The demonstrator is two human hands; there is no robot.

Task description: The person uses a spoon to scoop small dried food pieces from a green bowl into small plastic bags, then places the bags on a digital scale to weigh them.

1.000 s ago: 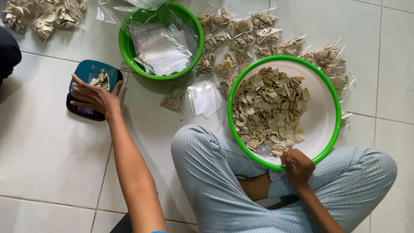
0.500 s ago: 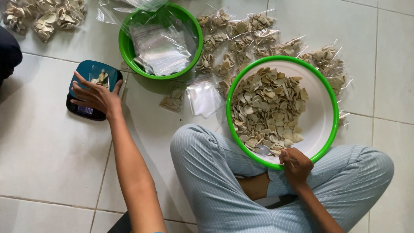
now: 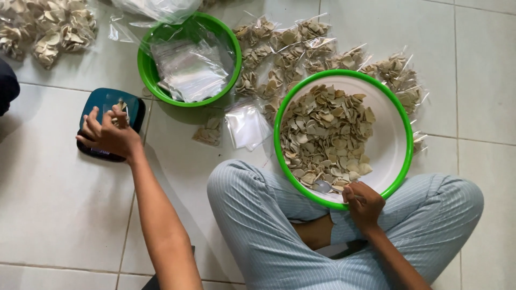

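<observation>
A small clear bag of pale chips (image 3: 121,109) sits on the teal kitchen scale (image 3: 109,122), just beyond the fingertips of the left hand (image 3: 109,136). The fingers are curled and spread over the scale's near half, touching the bag's lower edge; whether they pinch it cannot be told. The bag's long axis runs away from the fingers, up the frame.

The right hand (image 3: 364,201) is closed around the handle of a metal spoon (image 3: 325,187), whose bowl points left of the knuckles, lying among chips at the near rim of the large green-rimmed basin (image 3: 400,161). Past the left fingertips stands a smaller green basin of empty bags (image 3: 189,67).
</observation>
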